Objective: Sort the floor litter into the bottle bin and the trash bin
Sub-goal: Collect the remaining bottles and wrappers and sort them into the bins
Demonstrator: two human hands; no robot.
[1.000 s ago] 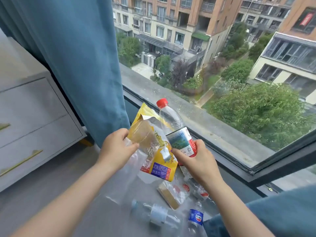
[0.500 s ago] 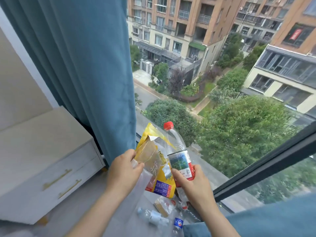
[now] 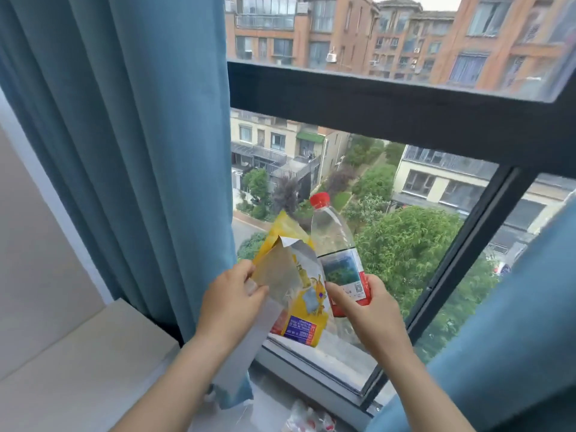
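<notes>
My right hand grips a clear plastic bottle with a red cap and a red and green label, held upright in front of the window. My left hand pinches a yellow snack wrapper together with a clear plastic bag that hangs down below the hand. Wrapper and bottle touch side by side. At the bottom edge, a crumpled clear wrapper with red print lies on the floor. No bin is in view.
A blue curtain hangs at the left, another blue curtain at the right. A white cabinet stands at the lower left. The dark window frame crosses ahead, with the sill below.
Both hands have risen with the bottle, wrapper and bag. The view has tilted up, so the floor litter has mostly dropped out of sight.
</notes>
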